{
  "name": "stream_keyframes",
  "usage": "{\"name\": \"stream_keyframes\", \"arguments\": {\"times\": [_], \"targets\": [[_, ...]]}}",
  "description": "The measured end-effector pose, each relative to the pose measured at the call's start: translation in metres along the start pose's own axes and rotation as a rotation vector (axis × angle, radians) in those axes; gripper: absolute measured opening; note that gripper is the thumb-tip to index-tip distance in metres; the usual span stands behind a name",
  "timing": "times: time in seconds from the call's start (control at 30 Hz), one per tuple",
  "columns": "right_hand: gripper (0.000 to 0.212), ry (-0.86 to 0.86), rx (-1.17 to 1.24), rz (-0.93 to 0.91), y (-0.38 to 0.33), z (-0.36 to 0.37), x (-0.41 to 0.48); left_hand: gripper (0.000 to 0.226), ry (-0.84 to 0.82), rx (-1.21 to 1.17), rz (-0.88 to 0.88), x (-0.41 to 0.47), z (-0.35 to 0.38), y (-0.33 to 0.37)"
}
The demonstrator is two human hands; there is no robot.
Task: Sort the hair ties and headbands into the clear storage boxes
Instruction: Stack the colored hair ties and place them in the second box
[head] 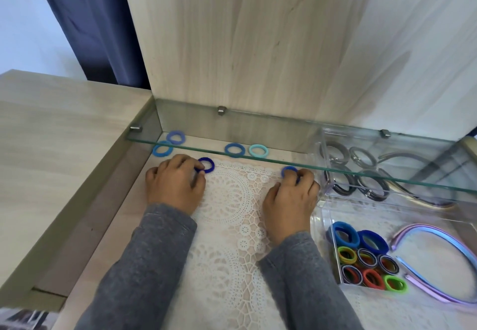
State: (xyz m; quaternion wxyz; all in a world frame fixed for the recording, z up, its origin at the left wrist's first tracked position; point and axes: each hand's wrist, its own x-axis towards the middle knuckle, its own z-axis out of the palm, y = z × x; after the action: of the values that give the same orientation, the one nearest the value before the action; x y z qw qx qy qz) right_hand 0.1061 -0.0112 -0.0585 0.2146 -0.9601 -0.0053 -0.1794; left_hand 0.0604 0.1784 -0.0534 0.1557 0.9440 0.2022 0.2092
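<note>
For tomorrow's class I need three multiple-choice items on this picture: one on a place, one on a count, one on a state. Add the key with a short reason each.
1. Where is the bright green hair tie? A on the floor; B in the near clear box; C on the wooden cupboard top.
2. How many loose hair ties lie untouched under the glass shelf? A two; B four; C seven.
3. What is the left hand doing? A pinching a dark blue hair tie; B lying flat; C lifting a headband.
Key: 1 B, it sits in that box's front corner. 2 B, four bluish rings show there. 3 A, its fingertips close on the ring.
</note>
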Motion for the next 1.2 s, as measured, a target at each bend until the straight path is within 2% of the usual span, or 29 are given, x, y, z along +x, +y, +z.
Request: {"name": "stream_keyframes", "arguments": {"times": [0.13,0.27,0.37,0.5,0.67,0.83,1.0,1.2], "targets": [[0.028,0.047,0.052,0.027,-0.001,0.003,0.001,0.006,-0.011,-0.074,0.110,-0.015,-0.005,0.003],[0.031,0.000,0.061,0.015,0.000,0.000,0.001,0.007,-0.030,-0.088,0.173,-0.027,-0.005,0.009],[0.029,-0.048,0.057,-0.002,0.003,-0.001,0.002,0.019,-0.069,-0.113,0.207,-0.031,-0.005,0.012],[0.017,-0.010,0.144,-0.080,0.003,0.000,0.000,0.030,-0.079,-0.143,0.245,-0.030,-0.007,0.015],[0.009,-0.067,0.350,-0.351,-0.007,-0.002,-0.009,0.025,0.092,-0.094,0.097,-0.014,-0.009,-0.001],[0.011,-0.159,0.320,-0.549,-0.015,0.000,-0.014,0.032,0.121,0.012,-0.090,0.006,-0.006,-0.018],[0.023,-0.198,0.274,-0.589,-0.016,-0.001,-0.015,0.028,0.110,0.064,-0.153,0.016,-0.007,-0.021],[0.023,-0.213,0.227,-0.585,-0.016,-0.001,-0.015,0.033,0.080,0.058,-0.220,0.020,-0.006,-0.022]]}}
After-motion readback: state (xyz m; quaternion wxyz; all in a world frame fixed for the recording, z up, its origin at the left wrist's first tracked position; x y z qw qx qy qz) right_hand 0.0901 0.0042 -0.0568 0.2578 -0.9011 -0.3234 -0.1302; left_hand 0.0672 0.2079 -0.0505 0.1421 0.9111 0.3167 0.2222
